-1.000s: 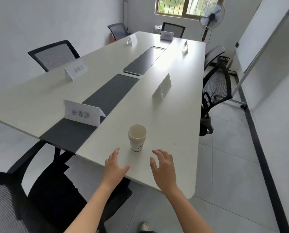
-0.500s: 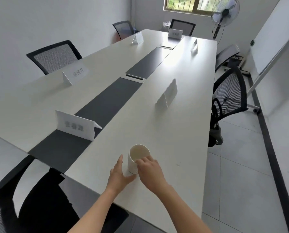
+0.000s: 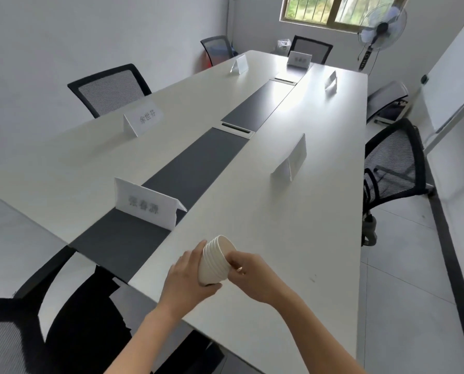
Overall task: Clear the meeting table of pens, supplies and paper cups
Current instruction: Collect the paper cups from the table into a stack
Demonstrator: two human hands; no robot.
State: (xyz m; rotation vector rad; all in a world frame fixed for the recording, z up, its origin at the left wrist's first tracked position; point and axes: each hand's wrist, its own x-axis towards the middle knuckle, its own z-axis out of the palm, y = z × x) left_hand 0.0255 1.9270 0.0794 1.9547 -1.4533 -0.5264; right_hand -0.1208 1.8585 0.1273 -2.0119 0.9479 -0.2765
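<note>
At the 6 o'clock end of the long white meeting table (image 3: 293,211), both hands hold a nested stack of white paper cups (image 3: 216,261). The stack is tilted, with its open mouth towards 1 o'clock and its base towards the person. It appears lifted off the surface, though contact at the base cannot be ruled out.

The left hand (image 3: 187,278) cradles the stack from 9 o'clock. Its fingers (image 3: 198,247) lie along the cup wall and its thumb is curled under the base. The right hand (image 3: 255,276) closes on the stack from 3 o'clock, its bent fingers pinching the ribbed rims.

Folded white paper name cards stand on the table: the nearest (image 3: 144,206) at 11 o'clock on the dark grey centre strip (image 3: 198,163), and another (image 3: 293,157) at 1 o'clock. A black mesh chair (image 3: 393,163) stands off the table edge at 2 o'clock.

Step in hand, as judged: collecting the paper cups, with the stack gathered and ready for removal. The next move calls for a firm two-sided grip so the nested cups do not slide apart. The stack should be levelled or carried mouth-up in case of dregs, then taken away from the table to a bin or store that is not in view.
</note>
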